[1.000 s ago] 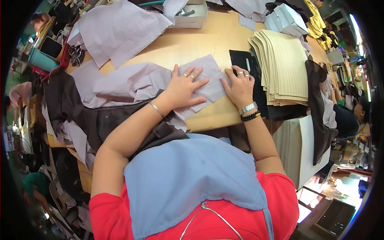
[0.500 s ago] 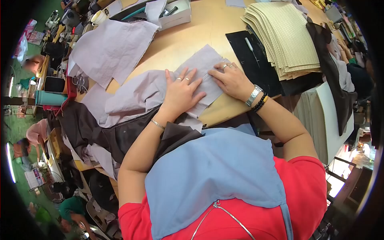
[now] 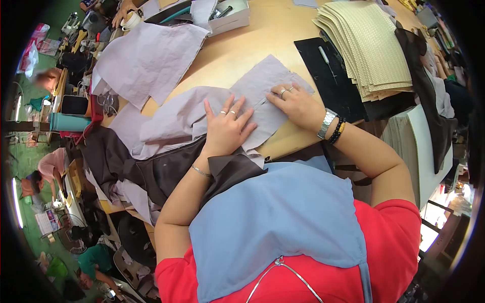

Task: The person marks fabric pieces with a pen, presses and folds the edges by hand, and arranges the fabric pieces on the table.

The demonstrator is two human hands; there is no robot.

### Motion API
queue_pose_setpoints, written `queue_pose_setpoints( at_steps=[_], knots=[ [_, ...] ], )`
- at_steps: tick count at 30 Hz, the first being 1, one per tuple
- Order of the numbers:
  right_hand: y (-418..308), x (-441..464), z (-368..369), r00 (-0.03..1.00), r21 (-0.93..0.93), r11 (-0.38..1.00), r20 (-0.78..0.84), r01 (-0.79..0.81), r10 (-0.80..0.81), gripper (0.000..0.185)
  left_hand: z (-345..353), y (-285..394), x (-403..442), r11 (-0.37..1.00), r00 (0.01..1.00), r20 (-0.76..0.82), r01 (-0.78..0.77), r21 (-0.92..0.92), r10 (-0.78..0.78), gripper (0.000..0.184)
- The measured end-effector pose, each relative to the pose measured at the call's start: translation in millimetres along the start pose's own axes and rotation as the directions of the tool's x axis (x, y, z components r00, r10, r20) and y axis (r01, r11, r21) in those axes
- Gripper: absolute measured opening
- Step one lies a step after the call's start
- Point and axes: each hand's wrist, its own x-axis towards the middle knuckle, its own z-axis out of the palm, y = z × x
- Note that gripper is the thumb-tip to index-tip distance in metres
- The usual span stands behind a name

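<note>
A pale lavender cloth (image 3: 265,73) lies on the wooden table, with a seam or fold line running across it. My left hand (image 3: 227,129) rests flat on this cloth, fingers spread. My right hand (image 3: 298,107) has its fingers bent and close together, their tips on the cloth beside the seam; the thumb is mostly hidden. A bunched part of the lavender fabric (image 3: 184,113) lies left of my left hand. Dark brown fabric (image 3: 166,164) joins it along the near edge and runs under my left forearm.
A stack of quilted cream sheets (image 3: 364,48) stands at the right. Beside it, a white-handled pointed tool (image 3: 326,58) lies on a black sheet (image 3: 316,76). More lavender pieces (image 3: 151,58) and a box of tools (image 3: 232,17) are at the back. Other people work at the left.
The view has shifted slightly. My right fingertips have edged left along the cloth, and more of its right corner shows. Another person's hand has appeared near the white cup at the back left.
</note>
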Motion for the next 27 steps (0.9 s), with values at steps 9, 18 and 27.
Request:
queue_pose_setpoints(
  at_steps=[9, 18, 27],
  knots=[
    [-17.4, 7.3, 4.7, 0.998, -0.048, 0.997, 0.039, 0.053, -0.051, 0.040, -1.4, -4.4, -11.5, 1.000, 1.000, -0.016, 0.000, 0.023, 0.000, 0.033],
    [-31.4, 10.9, 10.2, 0.995, -0.069, 0.995, -0.059, 0.074, -0.078, 0.033, -9.5, -3.2, -22.5, 0.998, 0.999, -0.018, 0.032, 0.060, -0.031, 0.030],
    [-48.0, 13.4, 3.6, 0.997, -0.058, 0.995, 0.016, 0.076, -0.075, 0.038, -8.6, -4.6, -33.1, 0.995, 0.998, -0.016, 0.056, 0.085, -0.055, 0.031]
  ],
)
